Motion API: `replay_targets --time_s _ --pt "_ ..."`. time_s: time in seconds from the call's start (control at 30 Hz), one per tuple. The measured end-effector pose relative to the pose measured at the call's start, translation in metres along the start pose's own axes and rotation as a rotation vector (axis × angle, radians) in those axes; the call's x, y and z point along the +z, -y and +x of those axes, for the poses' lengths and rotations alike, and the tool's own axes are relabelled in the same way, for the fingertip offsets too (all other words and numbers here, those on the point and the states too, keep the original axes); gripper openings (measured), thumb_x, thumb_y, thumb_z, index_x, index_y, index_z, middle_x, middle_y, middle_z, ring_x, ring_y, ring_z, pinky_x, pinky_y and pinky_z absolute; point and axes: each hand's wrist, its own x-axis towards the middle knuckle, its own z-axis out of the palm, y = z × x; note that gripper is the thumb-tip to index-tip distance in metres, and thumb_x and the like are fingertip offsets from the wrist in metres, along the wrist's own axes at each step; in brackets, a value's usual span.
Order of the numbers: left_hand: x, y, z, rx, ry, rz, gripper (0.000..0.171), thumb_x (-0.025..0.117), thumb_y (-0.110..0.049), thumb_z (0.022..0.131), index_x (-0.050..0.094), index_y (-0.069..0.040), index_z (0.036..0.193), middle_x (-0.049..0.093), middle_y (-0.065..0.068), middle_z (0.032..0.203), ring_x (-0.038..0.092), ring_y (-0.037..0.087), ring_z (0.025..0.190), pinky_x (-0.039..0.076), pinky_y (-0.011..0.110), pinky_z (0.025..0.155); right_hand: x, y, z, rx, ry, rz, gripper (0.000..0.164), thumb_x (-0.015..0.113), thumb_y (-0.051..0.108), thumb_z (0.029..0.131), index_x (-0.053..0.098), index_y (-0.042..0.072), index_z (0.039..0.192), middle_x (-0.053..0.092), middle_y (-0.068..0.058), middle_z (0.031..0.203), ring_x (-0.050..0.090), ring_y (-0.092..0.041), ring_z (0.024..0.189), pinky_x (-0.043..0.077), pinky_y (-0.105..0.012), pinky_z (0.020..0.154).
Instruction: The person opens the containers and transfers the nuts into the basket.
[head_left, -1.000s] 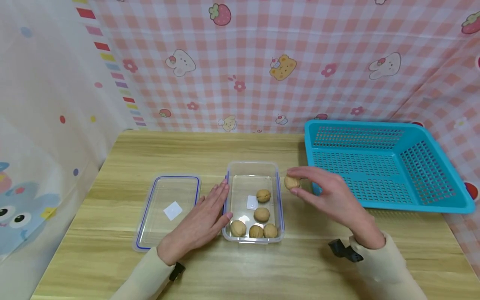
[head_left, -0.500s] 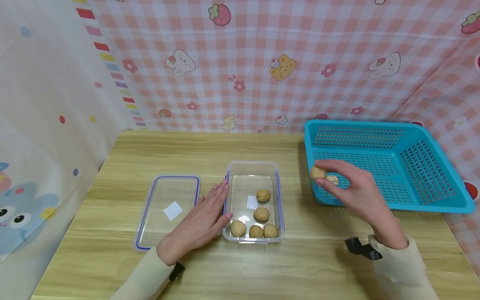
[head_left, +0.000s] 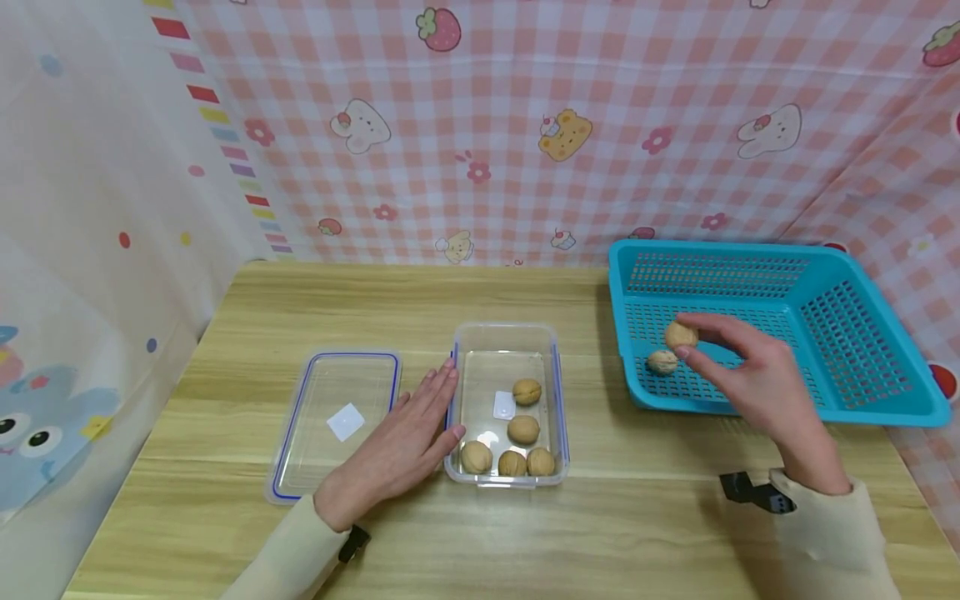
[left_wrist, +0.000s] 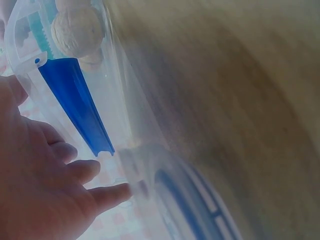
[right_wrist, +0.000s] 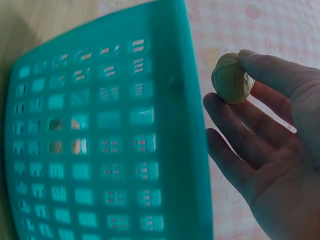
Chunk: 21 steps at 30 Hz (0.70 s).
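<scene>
Right of frame, the right hand (head_left: pixel 753 377) pinches 1 walnut (head_left: pixel 678 335) over the turquoise basket (head_left: pixel 716 275); lower centre, the left hand (head_left: pixel 397 442), fingers straight, touches the clear box (head_left: pixel 480 375).

Walnut (head_left: pixel 679 335) crosses to the blue basket (head_left: pixel 888 321)

The right hand (head_left: pixel 765 379) has carried it rightward, from just beside the clear box (head_left: pixel 480 375), past the basket's left rim, to above the basket's inside; a second nut (head_left: pixel 661 362) in the basket, out of sight a second ago and then partly covered, now shows nearly whole; the right sleeve (head_left: pixel 836 533) has shifted rightward too.
</scene>
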Motion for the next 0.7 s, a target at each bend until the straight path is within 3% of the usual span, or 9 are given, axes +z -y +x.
replay_targets --time_s 0.3,0.53,0.7 --pt "0.000 0.000 0.000 0.003 0.000 0.000 0.073 0.041 -0.044 0.111 0.011 -0.006 0.165 0.007 0.009 0.173 0.014 0.033 0.157 0.025 0.064 0.121 -0.008 -0.017 -0.004 0.084 0.003 -0.020 0.042 0.080 0.001 0.089 0.073 0.011 0.129 0.073 0.000 0.120 0.059 0.014 0.104 0.045 -0.003 0.087" --pt "-0.001 0.000 0.000 0.007 -0.002 0.002 0.073 0.041 -0.044 0.111 0.012 -0.005 0.165 0.006 0.008 0.173 0.015 0.034 0.157 0.026 0.064 0.121 -0.016 -0.026 -0.005 0.206 0.067 -0.096 0.038 0.079 0.016 0.094 0.072 0.015 0.131 0.073 -0.008 0.121 0.055 0.019 0.100 0.041 -0.002 0.080" --pt "0.000 0.000 -0.001 0.002 0.002 0.001 0.073 0.041 -0.044 0.111 0.012 -0.005 0.165 0.005 0.007 0.173 0.015 0.033 0.157 0.026 0.064 0.121 -0.019 -0.032 -0.002 0.257 0.152 -0.155 0.037 0.076 0.028 0.097 0.071 0.019 0.133 0.072 -0.007 0.126 0.070 -0.015 0.107 0.040 -0.007 0.078"
